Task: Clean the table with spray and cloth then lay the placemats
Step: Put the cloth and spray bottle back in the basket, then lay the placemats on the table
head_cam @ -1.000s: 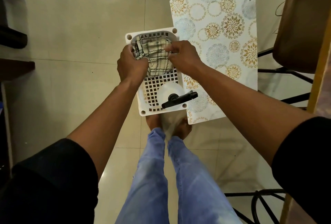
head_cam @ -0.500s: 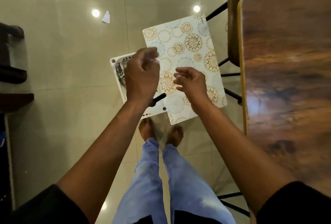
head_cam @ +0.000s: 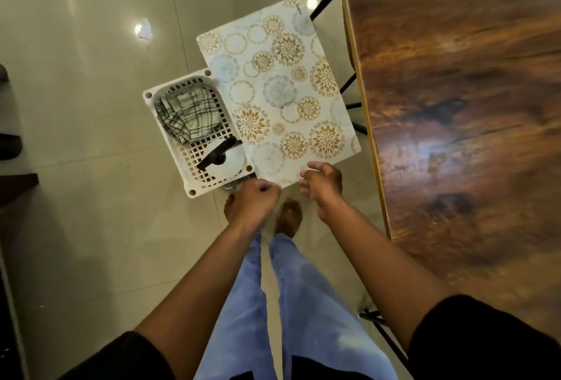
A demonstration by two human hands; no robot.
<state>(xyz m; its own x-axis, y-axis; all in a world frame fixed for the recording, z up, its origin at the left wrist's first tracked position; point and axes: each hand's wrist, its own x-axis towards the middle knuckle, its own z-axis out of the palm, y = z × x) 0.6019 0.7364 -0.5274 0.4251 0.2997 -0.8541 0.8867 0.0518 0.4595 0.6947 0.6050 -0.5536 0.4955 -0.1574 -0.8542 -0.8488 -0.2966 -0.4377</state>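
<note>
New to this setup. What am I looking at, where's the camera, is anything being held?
There is no robot: a person works with bare hands. The single view comes from a wide-angle camera worn on the head, looking down past jeans and bare feet to the tiled floor.

On the floor sits a white basket holding a checked cloth and a spray bottle. A patterned placemat lies beside it, overlapping its rim. The wooden table runs along the right.

The left hand has curled fingers and the right hand is loosely open; neither visibly holds anything.
</note>
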